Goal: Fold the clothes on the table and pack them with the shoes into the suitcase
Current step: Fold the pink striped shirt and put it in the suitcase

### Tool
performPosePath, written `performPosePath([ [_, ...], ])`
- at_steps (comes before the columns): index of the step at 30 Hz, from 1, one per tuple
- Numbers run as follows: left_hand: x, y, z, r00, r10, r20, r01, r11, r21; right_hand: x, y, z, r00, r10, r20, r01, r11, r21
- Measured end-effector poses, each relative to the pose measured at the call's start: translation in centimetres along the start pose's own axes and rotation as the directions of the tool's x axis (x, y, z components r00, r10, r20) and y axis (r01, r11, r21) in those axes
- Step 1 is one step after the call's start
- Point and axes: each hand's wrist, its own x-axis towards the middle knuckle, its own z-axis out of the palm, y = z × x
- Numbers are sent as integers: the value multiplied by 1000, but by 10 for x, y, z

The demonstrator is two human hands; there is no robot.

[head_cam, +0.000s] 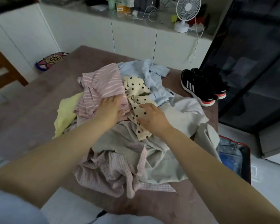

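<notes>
A loose heap of clothes covers the middle of the brown table [31, 110]. It holds a pink striped top [102, 83], a cream polka-dot garment [136, 89], a light blue shirt [152, 75], a yellow piece [66, 112], a pale grey garment [160, 159] and a pink checked shirt [107, 172]. My left hand [111, 107] rests on the pink striped top, fingers bent into the cloth. My right hand [152, 117] lies flat on the polka-dot garment. Black sneakers [202, 86] with white stripes stand at the table's far right. The open suitcase [233, 159] lies on the floor to the right.
A white counter behind the table carries a small white fan [186, 13], cables and boxes. A dark glass cabinet [252, 62] stands at the right. A wooden chair [3, 70] is at the left, with a patterned round object [52, 60] beyond the table's far left corner.
</notes>
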Motion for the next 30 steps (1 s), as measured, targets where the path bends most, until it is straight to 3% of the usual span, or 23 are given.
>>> performPosePath([
  [5,40,-75,-6,996,30,79,-29,999,-20,63,-44,28,996,18,-84,-23,998,-66],
  [11,67,-129,3,968,127,216,-114,991,-74,105,-66,47,973,164,-164,-201,950,-238],
  [14,74,-135,9,955,163,250,-142,985,-98,98,-64,22,944,258,-206,-243,966,93],
  [16,76,-132,11,964,180,198,-145,973,-181,88,-63,-2,910,336,-243,-240,905,352],
  [20,83,-106,-8,967,253,-18,-239,886,-398,52,-52,-48,875,403,-268,-240,842,483],
  [23,86,-65,-44,947,320,-27,-283,791,-543,13,-40,-80,830,463,-311,-236,798,555],
  [27,85,-3,-90,870,477,127,-293,706,-645,-50,-35,-122,782,493,-382,-219,790,573],
  [30,80,30,-118,738,577,349,-226,699,-679,-102,-37,-154,868,416,-271,-222,813,538],
])
